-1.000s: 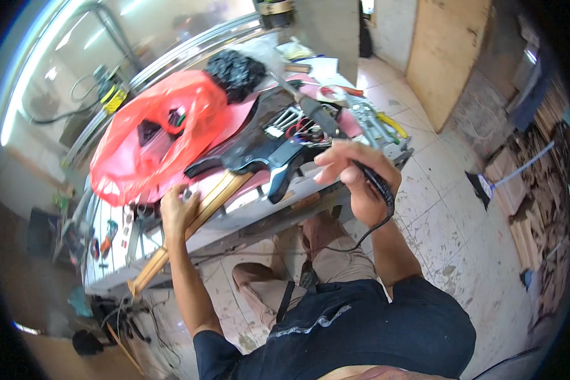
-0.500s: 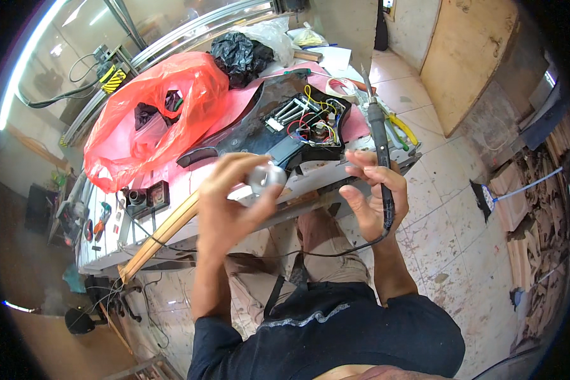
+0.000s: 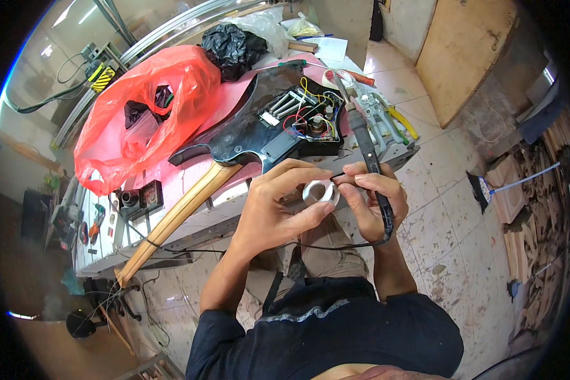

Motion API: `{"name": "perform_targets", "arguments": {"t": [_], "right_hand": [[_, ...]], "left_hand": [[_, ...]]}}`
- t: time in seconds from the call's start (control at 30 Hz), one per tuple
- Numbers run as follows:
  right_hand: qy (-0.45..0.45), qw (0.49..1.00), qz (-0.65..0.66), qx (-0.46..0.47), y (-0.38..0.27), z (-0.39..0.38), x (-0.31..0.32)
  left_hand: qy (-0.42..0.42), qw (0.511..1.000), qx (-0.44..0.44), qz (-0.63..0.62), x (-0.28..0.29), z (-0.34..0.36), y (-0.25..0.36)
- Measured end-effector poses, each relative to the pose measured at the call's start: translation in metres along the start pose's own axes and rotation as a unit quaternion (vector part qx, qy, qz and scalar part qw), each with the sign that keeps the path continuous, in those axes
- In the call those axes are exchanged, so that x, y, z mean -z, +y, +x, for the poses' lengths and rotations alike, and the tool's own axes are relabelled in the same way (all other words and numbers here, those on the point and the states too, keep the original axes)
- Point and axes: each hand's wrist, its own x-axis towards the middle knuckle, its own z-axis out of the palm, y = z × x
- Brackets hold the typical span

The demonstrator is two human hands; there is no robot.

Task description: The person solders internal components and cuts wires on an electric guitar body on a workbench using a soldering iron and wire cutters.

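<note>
My left hand (image 3: 266, 206) grips a small silvery-white spool (image 3: 310, 192) between thumb and fingers, its round hole facing up. In my right hand (image 3: 380, 199) a black soldering iron (image 3: 363, 136) lies across the fingers, tip pointing up and away, its cord trailing off to the left. The right thumb and fingertips pinch beside the spool, touching a thin dark piece too small to make out. Just beyond the hands, an electric guitar (image 3: 234, 136) lies back up on the bench. Its open cavities show springs and coloured wires (image 3: 307, 117).
The guitar's wooden neck (image 3: 177, 218) juts over the bench's near edge, loose strings at its end. A red plastic bag (image 3: 190, 76) and a black bag (image 3: 233, 50) lie to the left and behind. Pliers (image 3: 400, 123) rest at right; a soldering iron stand (image 3: 139, 199) sits at left.
My left hand has carried the spool rightward to meet my right hand. The right fingers have closed into a pinch, and the iron has tilted to the left.
</note>
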Motion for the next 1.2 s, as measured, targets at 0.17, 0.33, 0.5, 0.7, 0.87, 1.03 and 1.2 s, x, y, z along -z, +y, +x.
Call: {"name": "perform_targets", "arguments": {"t": [0.17, 0.33, 0.5, 0.7, 0.87, 1.03, 1.2], "right_hand": [[-0.047, 0.998, -0.033, 0.012, 0.005, 0.001, 0.010], [-0.033, 0.998, -0.054, 0.028, 0.006, 0.009, 0.014], [-0.015, 1.000, -0.017, -0.009, -0.001, 0.006, 0.003], [-0.061, 0.995, -0.082, 0.005, 0.007, -0.004, 0.012], [-0.053, 0.992, -0.106, 0.044, 0.004, 0.006, 0.006], [-0.095, 0.979, -0.154, 0.092, -0.004, 0.017, 0.008], [-0.032, 0.989, -0.137, 0.039, -0.004, 0.021, 0.015]], "left_hand": [[0.005, 0.995, 0.025, -0.100, 0.001, 0.000, -0.018], [0.017, 0.992, 0.045, -0.115, 0.002, 0.005, -0.029], [0.037, 0.991, 0.028, -0.128, -0.001, 0.005, -0.032], [0.013, 0.994, 0.035, -0.102, 0.006, 0.000, -0.031], [-0.018, 0.966, 0.139, -0.216, 0.002, -0.006, -0.014], [-0.017, 0.996, 0.092, 0.016, -0.005, -0.003, -0.009], [0.016, 0.996, 0.036, 0.077, 0.001, 0.007, -0.002]]}}
